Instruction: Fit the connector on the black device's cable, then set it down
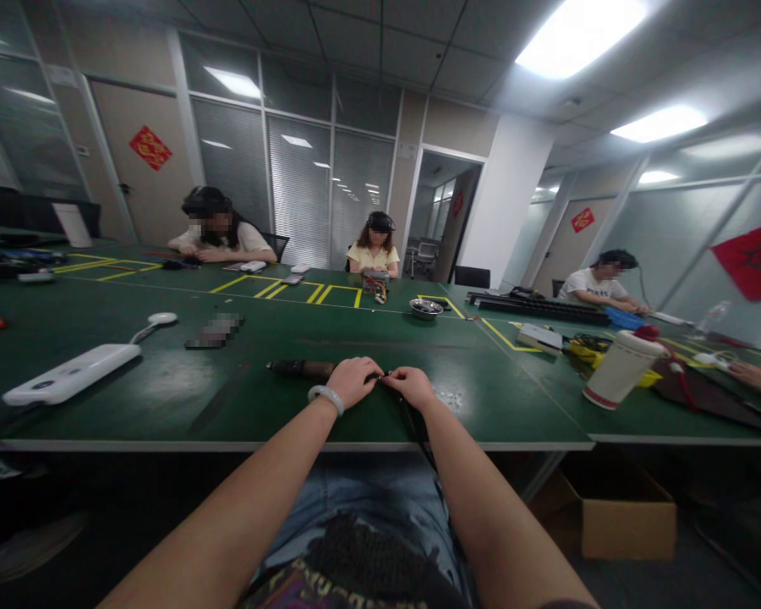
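Note:
My left hand (356,382), with a pale bangle at the wrist, is closed, thumb and fingers pinching something small and dark in front of me. Fingertip to fingertip with it, my right hand (411,387) is pinched shut too. A black cable (417,423) runs from under the right hand over the table's front edge. On the table, left of my left hand, lies a dark, slim tool like an electric screwdriver (301,369), its metal tip pointing left. My left hand covers its other end, so whether the cable joins it cannot be seen.
On the green table (355,423) stand a metal bowl (426,309) of small dark parts and a white cup (622,370). A white power bank-like device (73,372) and a phone (216,331) lie left. Several people sit around. A cardboard box (627,516) is below right.

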Tool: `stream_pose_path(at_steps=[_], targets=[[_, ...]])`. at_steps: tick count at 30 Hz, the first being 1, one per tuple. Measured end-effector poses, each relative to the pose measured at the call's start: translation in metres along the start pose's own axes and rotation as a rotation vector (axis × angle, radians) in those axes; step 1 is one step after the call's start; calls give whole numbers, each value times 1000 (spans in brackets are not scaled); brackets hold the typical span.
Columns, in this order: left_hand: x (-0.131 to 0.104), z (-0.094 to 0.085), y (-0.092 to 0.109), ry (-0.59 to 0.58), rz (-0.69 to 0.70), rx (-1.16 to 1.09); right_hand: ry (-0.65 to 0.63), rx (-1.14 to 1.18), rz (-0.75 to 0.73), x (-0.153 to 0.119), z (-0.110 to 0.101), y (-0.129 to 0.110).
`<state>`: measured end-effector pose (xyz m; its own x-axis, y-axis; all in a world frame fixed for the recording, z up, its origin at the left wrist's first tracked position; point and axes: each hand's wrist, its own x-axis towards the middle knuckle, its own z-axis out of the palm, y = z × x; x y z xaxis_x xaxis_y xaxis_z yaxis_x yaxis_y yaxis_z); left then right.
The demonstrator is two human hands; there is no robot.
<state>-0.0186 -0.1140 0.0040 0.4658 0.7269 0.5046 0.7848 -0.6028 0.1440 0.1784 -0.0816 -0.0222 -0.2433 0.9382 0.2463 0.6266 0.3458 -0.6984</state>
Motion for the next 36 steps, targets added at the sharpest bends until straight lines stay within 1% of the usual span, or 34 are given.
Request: stream_pose_path(at_steps=[7,19,26,36], targets=[[-1,-1,1,16,-18,6,2,-5,-13,-1,-1,-1],[0,-3,3,-5,-19,3,-8,-7,1,-3,-4,-5],[-1,-3,3,5,-41,6,-1,-9,-3,-3,-3,-5],[-1,-4,3,-4,-27,-1,6,-4,-1,-2,-2,-4]])
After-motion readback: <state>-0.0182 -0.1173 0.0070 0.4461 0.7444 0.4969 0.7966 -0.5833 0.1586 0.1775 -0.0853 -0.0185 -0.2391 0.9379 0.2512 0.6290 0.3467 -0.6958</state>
